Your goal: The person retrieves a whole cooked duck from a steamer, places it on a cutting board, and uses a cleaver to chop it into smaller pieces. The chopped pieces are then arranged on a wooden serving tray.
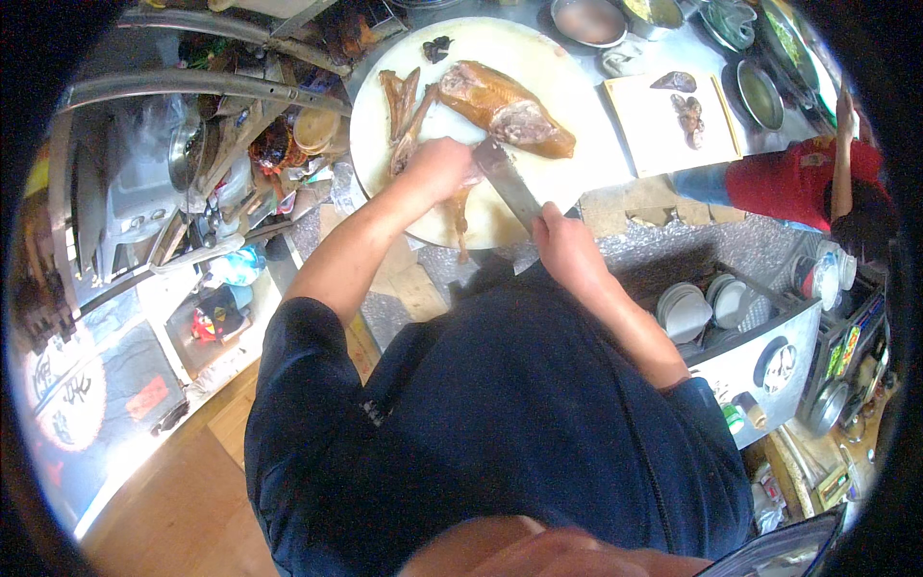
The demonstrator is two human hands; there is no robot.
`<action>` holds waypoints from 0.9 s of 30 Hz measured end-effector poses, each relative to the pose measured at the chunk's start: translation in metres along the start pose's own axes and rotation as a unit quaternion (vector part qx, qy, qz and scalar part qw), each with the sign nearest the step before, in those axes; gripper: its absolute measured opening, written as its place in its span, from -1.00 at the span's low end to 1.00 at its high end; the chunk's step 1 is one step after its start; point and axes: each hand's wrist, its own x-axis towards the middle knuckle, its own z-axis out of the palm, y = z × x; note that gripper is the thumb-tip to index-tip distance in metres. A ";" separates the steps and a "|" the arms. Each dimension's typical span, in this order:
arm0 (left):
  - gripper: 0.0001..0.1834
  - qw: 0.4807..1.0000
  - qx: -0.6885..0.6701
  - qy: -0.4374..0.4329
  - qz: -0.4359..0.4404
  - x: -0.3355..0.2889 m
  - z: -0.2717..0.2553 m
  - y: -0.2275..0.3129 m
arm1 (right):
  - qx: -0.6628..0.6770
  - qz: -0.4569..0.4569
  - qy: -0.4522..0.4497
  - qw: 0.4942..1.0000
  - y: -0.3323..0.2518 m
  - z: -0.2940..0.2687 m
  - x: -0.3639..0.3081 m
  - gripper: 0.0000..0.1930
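On a round white chopping board (577, 87) lies a browned roast bird carcass (505, 104), its cut side pale and open. My right hand (569, 245) grips the handle of a cleaver (510, 185) at the board's near edge; its wide blade points up and left, its tip close to my left fingers. My left hand (444, 171) is closed at the middle of the board, over a strip of the bird (460, 213) that hangs toward the near edge. Its fingertips are partly hidden. Long cut pieces (399, 101) lie left of the carcass, and a dark lump (436, 49) sits behind it.
Right of the board, a white tray (639, 125) holds dark pieces. Metal bowls (760, 94) stand behind it. Another person in a red shirt (784, 183) is at the right. Stacked white plates (685, 313) sit below the counter; metal rails (192, 88) run at the left.
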 end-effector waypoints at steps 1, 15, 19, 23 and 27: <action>-0.82 1.000 0.003 -0.005 0.008 0.002 0.000 -0.004 | 0.003 0.000 0.001 1.000 0.000 0.000 0.000 -0.78; -0.81 0.921 -0.375 0.072 -0.077 -0.025 0.025 -0.039 | -0.011 -0.011 0.016 1.000 0.006 0.010 0.001 -0.77; -0.68 0.971 -0.222 0.058 -0.071 -0.010 0.027 -0.025 | -0.021 -0.020 0.027 0.999 0.006 0.012 0.001 -0.77; -0.70 0.983 -0.165 0.073 -0.021 0.003 0.028 -0.031 | -0.026 -0.009 0.020 0.999 0.005 0.012 0.000 -0.75; -0.79 0.979 -0.187 0.073 0.015 0.007 0.027 -0.043 | -0.027 -0.002 0.017 0.999 0.001 0.011 -0.001 -0.74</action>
